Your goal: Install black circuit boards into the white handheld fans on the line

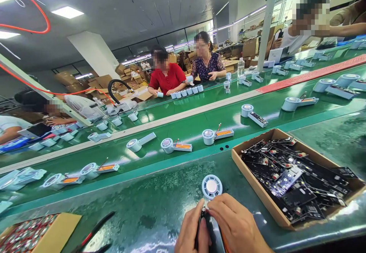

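Fan (212, 186) is sitting at the bottom center of the frame, pale blue round head facing up, right past the fingertips, with the hands covering whatever's below it. Left hand (188, 228) is gripping a black board (216, 236), thumb pressing on its dark face. Right hand (236, 220) is curling over from the other side, fingers bunched narrow and almost meeting the left ones; can't tell what those tips are pinching. Some orange strip (225, 241) is peeking out under that palm.

Over at lower left, a red-and-black handled tool (98, 225) is lying near an open box (61, 232) of small round parts. On the right, a cardboard tray (257, 203) is holding a messy heap of circuit boards (294, 180).

Further up, more fans (208, 136) are lining the green belt (160, 119). Beyond that, a person in red (168, 76) and one in a patterned top (208, 64) are working side by side, with cardboard boxes (131, 74) piling up behind them.
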Tool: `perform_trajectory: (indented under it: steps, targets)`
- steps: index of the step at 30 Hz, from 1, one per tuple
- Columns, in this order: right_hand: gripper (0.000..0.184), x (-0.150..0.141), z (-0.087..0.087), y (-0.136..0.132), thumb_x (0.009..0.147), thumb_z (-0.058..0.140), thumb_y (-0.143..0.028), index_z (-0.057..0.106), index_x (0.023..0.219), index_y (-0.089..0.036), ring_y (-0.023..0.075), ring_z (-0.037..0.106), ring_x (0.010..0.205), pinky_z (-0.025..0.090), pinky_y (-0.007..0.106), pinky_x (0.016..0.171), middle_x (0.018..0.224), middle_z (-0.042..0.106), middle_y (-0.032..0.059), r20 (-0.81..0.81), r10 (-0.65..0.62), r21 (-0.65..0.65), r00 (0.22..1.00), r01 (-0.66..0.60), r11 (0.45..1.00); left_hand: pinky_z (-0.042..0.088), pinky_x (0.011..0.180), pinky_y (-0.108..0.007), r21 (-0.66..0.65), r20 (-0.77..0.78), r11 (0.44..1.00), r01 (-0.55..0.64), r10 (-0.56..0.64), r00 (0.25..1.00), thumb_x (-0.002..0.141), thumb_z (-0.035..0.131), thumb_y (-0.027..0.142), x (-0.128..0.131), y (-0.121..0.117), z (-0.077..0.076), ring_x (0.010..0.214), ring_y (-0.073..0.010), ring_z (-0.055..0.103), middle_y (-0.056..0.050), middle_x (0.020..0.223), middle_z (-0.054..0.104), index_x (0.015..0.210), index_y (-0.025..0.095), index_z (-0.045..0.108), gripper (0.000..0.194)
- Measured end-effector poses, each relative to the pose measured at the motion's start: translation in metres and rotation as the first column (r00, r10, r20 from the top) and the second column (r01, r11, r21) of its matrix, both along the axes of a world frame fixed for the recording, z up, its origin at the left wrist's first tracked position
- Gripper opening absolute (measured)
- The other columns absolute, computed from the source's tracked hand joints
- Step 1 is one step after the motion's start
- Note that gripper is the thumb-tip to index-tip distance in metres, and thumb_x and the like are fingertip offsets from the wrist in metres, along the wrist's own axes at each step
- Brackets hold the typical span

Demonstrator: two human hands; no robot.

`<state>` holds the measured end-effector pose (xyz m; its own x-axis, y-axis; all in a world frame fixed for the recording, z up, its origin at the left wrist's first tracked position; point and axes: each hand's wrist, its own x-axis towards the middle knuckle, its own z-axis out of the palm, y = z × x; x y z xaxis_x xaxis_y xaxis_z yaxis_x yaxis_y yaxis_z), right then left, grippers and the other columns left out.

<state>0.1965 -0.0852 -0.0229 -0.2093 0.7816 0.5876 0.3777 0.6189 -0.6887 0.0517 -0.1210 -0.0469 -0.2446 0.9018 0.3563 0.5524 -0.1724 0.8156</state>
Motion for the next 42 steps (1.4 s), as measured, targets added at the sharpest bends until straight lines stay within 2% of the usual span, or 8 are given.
perform_trajectory:
  steps: [4,6,12,21,25,32,39,42]
  targets:
    - [0.031,0.002,-0.006,-0.003,0.097,0.039,-0.004,0.066,0.109,-0.017,0.017,0.063,0.076,0.055,0.026,0.066,0.089,0.063,0.0082,0.111,0.033,0.007,0.993,-0.034,0.999,0.059,0.084,-0.03,0.084,-0.113,0.995,-0.044,0.054,0.992,0.101,0.046,0.032,0.004,-0.001,-0.001,0.086,-0.0206,0.074,-0.007,0.107,0.077,0.121,0.028,0.071,0.033]
    - [0.033,0.002,-0.009,-0.003,0.097,0.039,-0.003,0.064,0.114,-0.015,0.0181,0.064,0.08,0.056,0.027,0.068,0.092,0.063,0.0096,0.129,0.039,0.01,0.991,-0.041,0.999,0.058,0.088,-0.028,0.138,-0.142,0.99,-0.028,0.047,0.989,0.1,0.046,0.023,0.005,-0.001,-0.003,0.095,-0.0197,0.074,-0.007,0.109,0.077,0.123,0.027,0.07,0.033]
    - [0.028,0.002,-0.007,-0.001,0.101,0.04,-0.007,0.064,0.106,-0.019,0.0163,0.065,0.077,0.055,0.025,0.069,0.089,0.065,0.0064,0.067,0.053,-0.026,0.996,-0.051,0.998,0.056,0.079,-0.016,0.2,-0.233,0.98,0.006,0.041,0.972,0.098,0.048,0.012,0.007,-0.001,-0.001,0.095,-0.0144,0.074,-0.005,0.108,0.076,0.129,0.027,0.067,0.04]
    - [0.023,0.002,-0.008,0.002,0.101,0.043,-0.009,0.062,0.094,-0.02,0.0168,0.067,0.081,0.057,0.026,0.073,0.09,0.067,0.0072,0.013,0.007,0.076,1.0,-0.008,0.997,0.059,0.077,-0.02,0.16,-0.208,0.987,0.02,0.014,0.978,0.1,0.045,0.017,0.01,0.002,-0.002,0.093,-0.0169,0.075,-0.009,0.107,0.076,0.13,0.022,0.067,0.037]
    - [0.021,0.002,-0.006,0.004,0.1,0.043,-0.007,0.06,0.104,-0.019,0.0171,0.066,0.081,0.056,0.027,0.074,0.09,0.067,0.0069,0.042,0.015,0.117,0.999,-0.02,0.993,0.058,0.078,-0.019,0.176,-0.215,0.984,0.029,0.01,0.977,0.1,0.045,0.016,0.008,0.002,-0.008,0.094,-0.0163,0.075,-0.008,0.107,0.075,0.132,0.024,0.065,0.038]
    - [0.025,0.004,0.004,0.006,0.099,0.039,-0.005,0.054,0.085,-0.02,0.0172,0.062,0.071,0.051,0.026,0.064,0.08,0.064,0.0056,0.143,0.013,0.136,0.99,-0.032,0.99,0.055,0.067,-0.012,0.195,-0.273,0.981,0.009,0.045,0.961,0.1,0.043,0.009,0.012,0.001,-0.011,0.097,-0.0128,0.075,-0.006,0.111,0.075,0.137,0.028,0.06,0.045]
    - [0.025,0.005,0.005,0.006,0.099,0.037,-0.007,0.059,0.094,-0.018,0.018,0.059,0.07,0.048,0.027,0.062,0.08,0.063,0.0057,0.198,0.058,0.114,0.978,-0.081,0.99,0.057,0.074,-0.014,0.152,-0.329,0.976,0.154,-0.097,0.939,0.1,0.041,0.009,0.001,0.002,-0.018,0.102,-0.0141,0.073,-0.009,0.116,0.071,0.141,0.026,0.055,0.047]
    - [0.027,0.004,0.005,0.008,0.1,0.037,-0.009,0.058,0.087,-0.018,0.0166,0.056,0.065,0.043,0.026,0.057,0.077,0.062,0.0044,0.19,0.053,0.087,0.98,-0.07,0.994,0.057,0.073,-0.015,0.133,-0.307,0.971,0.2,-0.152,0.939,0.098,0.039,0.006,0.0,0.004,-0.015,0.1,-0.0136,0.073,-0.008,0.116,0.071,0.143,0.027,0.052,0.051]
